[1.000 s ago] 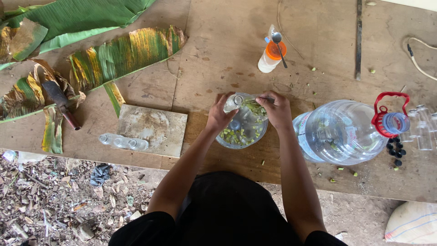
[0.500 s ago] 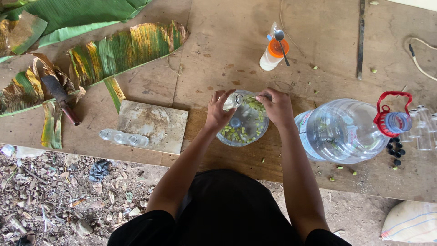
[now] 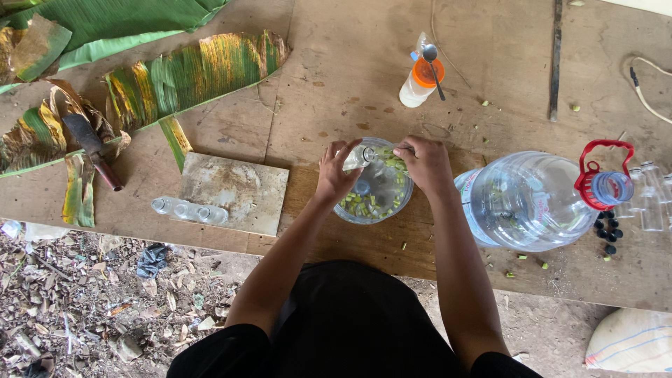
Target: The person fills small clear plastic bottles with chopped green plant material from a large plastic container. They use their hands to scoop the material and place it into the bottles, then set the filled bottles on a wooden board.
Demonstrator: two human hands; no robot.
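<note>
1. Head view, hands: a small clear bottle (image 3: 358, 157) is gripped in the fingers (image 3: 339, 155) of the left hand (image 3: 334, 175), which are curled closed around its body. The right hand (image 3: 425, 162) is held just beside the bottle's mouth, its fingers (image 3: 406, 148) pinched together; whether a piece of green stalk is caught between them cannot be told.

2. Head view, key relation: the bottle is laid almost level, its long axis running from the left fingers toward the right fingers, with the neck pointed at the right hand. The mouth is nearer to the right fingers; the base is covered by the left ones.

3. Head view, below the fingers: a glass bowl (image 3: 372, 187) with chopped green pieces (image 3: 364, 206) is set directly under both hands, on the wooden bench (image 3: 336, 84).

4. Head view, beyond the fingers: a large water jug (image 3: 532, 203) with a red handle is lain to the right of the right fingers, small black caps (image 3: 606, 232) past it. A white bottle with an orange cap (image 3: 420, 81) is placed above the fingers. A flat board (image 3: 234, 193), a row of small vials (image 3: 185, 210) and banana leaves (image 3: 168, 77) are spread well to the left.
</note>
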